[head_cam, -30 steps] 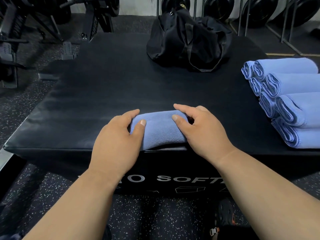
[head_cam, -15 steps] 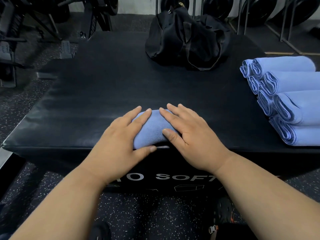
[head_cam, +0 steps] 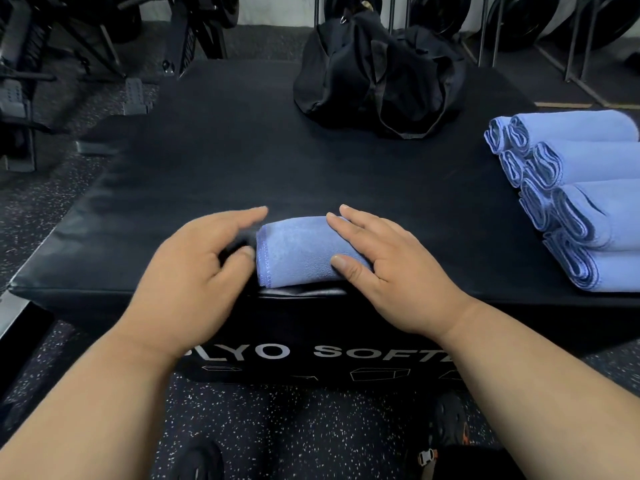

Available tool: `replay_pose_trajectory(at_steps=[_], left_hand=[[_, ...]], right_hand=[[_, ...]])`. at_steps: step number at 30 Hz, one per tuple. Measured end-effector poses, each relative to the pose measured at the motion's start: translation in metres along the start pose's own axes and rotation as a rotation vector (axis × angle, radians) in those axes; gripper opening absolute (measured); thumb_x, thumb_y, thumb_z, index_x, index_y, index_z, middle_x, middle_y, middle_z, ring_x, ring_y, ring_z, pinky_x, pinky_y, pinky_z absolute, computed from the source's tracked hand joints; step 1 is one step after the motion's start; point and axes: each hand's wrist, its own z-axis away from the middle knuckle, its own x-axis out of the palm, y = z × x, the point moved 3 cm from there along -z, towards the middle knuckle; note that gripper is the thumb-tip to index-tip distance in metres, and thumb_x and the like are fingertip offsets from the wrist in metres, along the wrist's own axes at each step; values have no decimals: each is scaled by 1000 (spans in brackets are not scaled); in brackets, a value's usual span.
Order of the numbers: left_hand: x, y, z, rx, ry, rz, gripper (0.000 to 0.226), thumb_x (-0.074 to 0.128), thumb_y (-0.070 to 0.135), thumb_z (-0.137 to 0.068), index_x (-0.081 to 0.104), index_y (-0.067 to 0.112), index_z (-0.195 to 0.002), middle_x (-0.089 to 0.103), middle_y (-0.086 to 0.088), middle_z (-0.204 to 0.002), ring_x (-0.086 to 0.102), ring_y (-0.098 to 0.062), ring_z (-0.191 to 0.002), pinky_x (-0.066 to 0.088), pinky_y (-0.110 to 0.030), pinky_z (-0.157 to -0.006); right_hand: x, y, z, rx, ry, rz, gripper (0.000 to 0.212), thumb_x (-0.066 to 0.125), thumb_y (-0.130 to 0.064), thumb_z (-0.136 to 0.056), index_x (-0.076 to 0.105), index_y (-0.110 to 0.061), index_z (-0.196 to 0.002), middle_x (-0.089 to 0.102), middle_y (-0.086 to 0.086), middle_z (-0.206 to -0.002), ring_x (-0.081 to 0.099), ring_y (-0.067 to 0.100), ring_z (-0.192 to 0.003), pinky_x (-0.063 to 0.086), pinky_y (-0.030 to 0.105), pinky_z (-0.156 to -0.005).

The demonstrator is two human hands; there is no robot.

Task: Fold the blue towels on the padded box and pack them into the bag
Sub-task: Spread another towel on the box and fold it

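A small folded blue towel [head_cam: 298, 251] lies at the near edge of the black padded box [head_cam: 242, 161]. My right hand [head_cam: 388, 265] rests flat on the towel's right half, fingers straight and thumb pressing its front. My left hand [head_cam: 197, 271] hovers just left of the towel, fingers relaxed and blurred, its thumb tip near the stitched edge. A stack of folded blue towels [head_cam: 581, 199] sits at the box's right edge. The black bag [head_cam: 377, 74] stands at the far side of the box.
Gym machines [head_cam: 52, 64] stand at the far left and weight plates on racks [head_cam: 519, 15] line the back wall. Speckled rubber floor [head_cam: 311, 438] lies below the box front, where my shoes show.
My left hand has slid off the towel to the left, uncovering its stitched left edge. My right hand stays pressed on the right half.
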Motion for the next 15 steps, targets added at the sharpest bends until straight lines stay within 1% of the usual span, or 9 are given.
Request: replay_pose_trajectory(at_steps=[1, 3, 5, 7, 8, 10, 11, 13, 15], left_hand=[[5, 12, 1, 45, 3, -7, 53, 51, 39, -95, 58, 36, -148, 55, 25, -147, 44, 3, -143, 28, -15, -119], [22, 32, 6, 120, -67, -52, 63, 48, 54, -98, 48, 34, -157, 44, 16, -161, 30, -5, -154, 22, -25, -127], [42, 36, 11, 121, -174, -146, 74, 44, 68, -98, 35, 36, -163, 28, 13, -171, 14, -12, -161, 18, -39, -131], [53, 29, 14, 104, -232, -225, 84, 49, 75, -94, 25, 38, -166, 16, 13, -174, 7, -16, -163, 19, -45, -131], [53, 25, 14, 96, -238, -226, 90, 54, 76, -90, 24, 38, -166, 15, 13, -175, 8, -16, -162, 19, -43, -131], [49, 17, 10, 57, -246, -199, 98, 59, 78, -83, 27, 37, -166, 18, 14, -174, 14, -14, -161, 17, -33, -130], [46, 14, 8, 44, -250, -194, 99, 59, 78, -82, 28, 36, -166, 19, 14, -173, 18, -12, -160, 17, -30, -129], [43, 10, 6, 40, -253, -183, 97, 61, 75, -83, 29, 36, -165, 22, 15, -172, 21, -7, -158, 20, -31, -129], [42, 7, 5, 11, -265, -154, 93, 65, 71, -84, 30, 38, -164, 22, 20, -171, 21, 0, -156, 19, -28, -128]], right_hand=[[1, 0, 0, -2, 0, 0, 66, 31, -69, -101, 31, -45, -162, 24, -19, -171, 21, 9, -157, 19, 34, -128], [1, -1, 0, -5, 3, -4, 65, 32, -68, -101, 31, -45, -162, 24, -19, -170, 21, 10, -157, 20, 36, -128], [1, -1, -1, -7, 6, -9, 64, 35, -66, -102, 32, -44, -162, 24, -19, -171, 22, 9, -156, 20, 36, -128], [1, -1, 0, -12, 2, -10, 64, 36, -66, -102, 32, -45, -162, 24, -18, -171, 22, 9, -156, 20, 35, -127], [1, -1, 1, -14, -1, -6, 65, 37, -68, -101, 32, -45, -162, 24, -19, -171, 23, 8, -155, 20, 35, -127], [0, 0, 1, -15, -5, 5, 68, 39, -70, -100, 32, -44, -162, 24, -18, -171, 24, 7, -154, 19, 32, -126], [0, 1, 1, -16, -7, 12, 68, 40, -70, -99, 32, -44, -162, 24, -18, -171, 25, 7, -154, 19, 31, -126], [0, 1, 1, -16, -10, 26, 71, 40, -73, -97, 32, -44, -162, 25, -17, -171, 26, 8, -153, 19, 30, -126], [1, 0, 0, 0, -15, 18, 74, 37, -76, -95, 33, -45, -161, 25, -18, -170, 26, 9, -153, 20, 31, -126]])
